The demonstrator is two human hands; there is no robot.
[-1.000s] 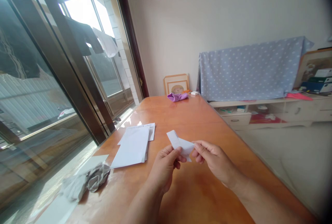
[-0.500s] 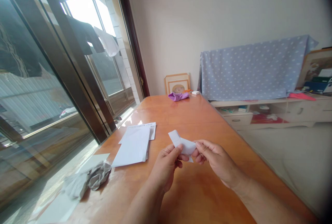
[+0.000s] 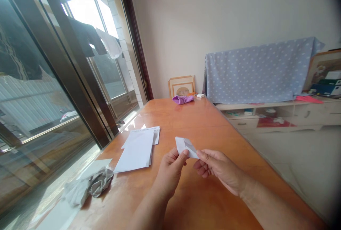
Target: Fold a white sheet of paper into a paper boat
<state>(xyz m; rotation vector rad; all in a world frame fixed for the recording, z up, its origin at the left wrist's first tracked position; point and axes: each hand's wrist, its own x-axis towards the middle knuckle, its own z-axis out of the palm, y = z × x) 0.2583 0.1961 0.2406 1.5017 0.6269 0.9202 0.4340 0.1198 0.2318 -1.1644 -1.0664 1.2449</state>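
Note:
Above the brown table [image 3: 191, 116] I hold a small folded piece of white paper [image 3: 182, 144] with creased, overlapping layers. My left hand [image 3: 174, 162] is closed on its lower left part, the thumb pressing on the front face. At the paper's right corner, my right hand [image 3: 210, 162] pinches the edge between thumb and forefinger, with its other fingers curled beneath. The paper's underside and the left fingertips behind it are hidden.
Left of my hands lies a stack of white paper sheets [image 3: 135, 150]. A crumpled grey cloth [image 3: 99, 182] rests nearer on the left. At the far end are a purple cloth [image 3: 183, 99], a small white box [image 3: 200, 95] and framed pictures [image 3: 174, 82].
A loose strip of the paper has been folded over, so the piece is now more compact. My right hand has shifted slightly along its right edge.

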